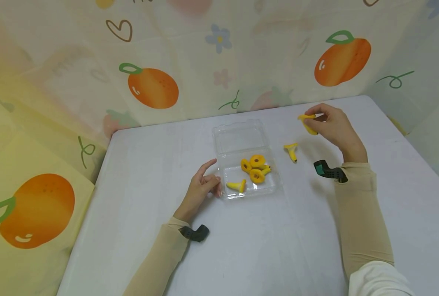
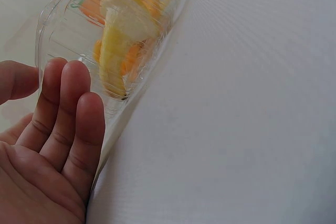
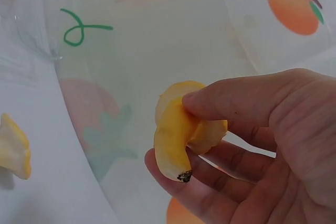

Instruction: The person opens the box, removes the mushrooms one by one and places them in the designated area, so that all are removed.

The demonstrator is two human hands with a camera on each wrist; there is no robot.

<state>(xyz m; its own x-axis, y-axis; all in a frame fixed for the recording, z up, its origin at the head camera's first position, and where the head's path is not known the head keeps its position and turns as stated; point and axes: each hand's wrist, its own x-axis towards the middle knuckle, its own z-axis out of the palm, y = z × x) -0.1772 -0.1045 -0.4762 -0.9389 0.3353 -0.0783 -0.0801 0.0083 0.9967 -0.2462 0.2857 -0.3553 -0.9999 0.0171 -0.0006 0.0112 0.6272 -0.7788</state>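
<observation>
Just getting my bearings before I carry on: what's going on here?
A person is handling yellow trumpet-shaped pieces at a white-covered table. Their right hand pinches one piece above the table, to the right of a clear plastic container. The left hand has its fingers against the container's left side. Its lid lies open at the far side. Several pieces are already inside, and another loose piece lies on the table.

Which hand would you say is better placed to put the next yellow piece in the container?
Likely the right hand: it holds a yellow piece, while the left hand touches the clear container.
</observation>
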